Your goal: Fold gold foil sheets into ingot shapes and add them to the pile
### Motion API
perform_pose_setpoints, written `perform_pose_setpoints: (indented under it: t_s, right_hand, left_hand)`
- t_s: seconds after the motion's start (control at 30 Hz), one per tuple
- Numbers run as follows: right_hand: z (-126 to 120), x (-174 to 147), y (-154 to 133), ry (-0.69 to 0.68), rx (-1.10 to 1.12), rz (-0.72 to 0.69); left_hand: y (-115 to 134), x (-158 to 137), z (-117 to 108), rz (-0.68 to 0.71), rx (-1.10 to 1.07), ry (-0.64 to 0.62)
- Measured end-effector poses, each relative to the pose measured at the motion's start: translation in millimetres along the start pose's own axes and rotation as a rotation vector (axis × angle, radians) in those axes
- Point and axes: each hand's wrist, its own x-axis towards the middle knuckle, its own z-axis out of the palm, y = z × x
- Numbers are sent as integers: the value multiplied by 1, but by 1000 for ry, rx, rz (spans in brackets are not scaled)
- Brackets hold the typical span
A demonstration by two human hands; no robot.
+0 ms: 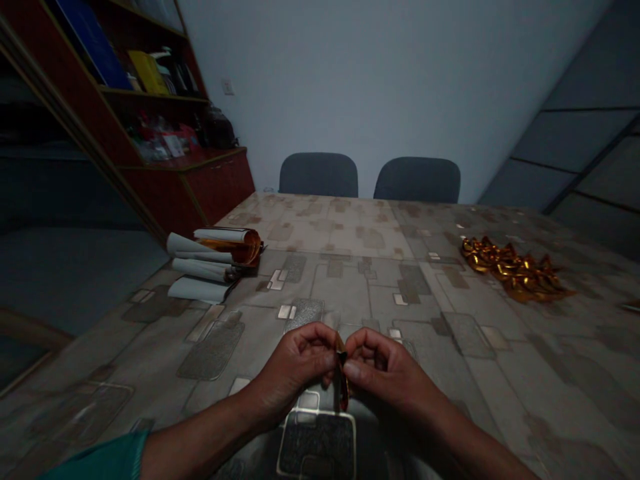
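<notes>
Between my two hands, a narrow folded piece of gold foil paper [343,383] stands on edge just above the table. My left hand [310,353] pinches it from the left, thumb and fingers closed. From the other side my right hand [375,363] grips it the same way, its fingertips close to the left ones. The fingers cover much of the fold. Over to the right lies a cluster of shiny folded gold foil pieces [517,270]. On the left side rest stacks of gold-and-white foil paper sheets [205,267], bent over in curved bundles.
A patterned cloth covers the table [350,287]. Two grey chairs [319,175] stand at its far edge, against a pale wall. A reddish wooden cabinet [220,187] with filled shelves is at the back left. Something thin lies at the right edge [631,306].
</notes>
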Motion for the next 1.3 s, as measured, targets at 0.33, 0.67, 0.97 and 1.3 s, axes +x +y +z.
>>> perform_pose_setpoints:
  t_s: [0.33,0.67,0.97,1.3]
  right_hand:
    - [3,-5,-4,-19,92,57]
    - [1,-8,-15,-117,210,203]
    - [-5,-8,-10,-200,237,301]
    - [-9,-5,-6,-265,323,254]
  left_hand:
    - [-1,-1,4,-53,-120,-49]
    - [4,-5,4,-145,-164,-146]
    - [4,-7,1,-232,-123,-180]
    - [5,-6,1,-301,-272,-282]
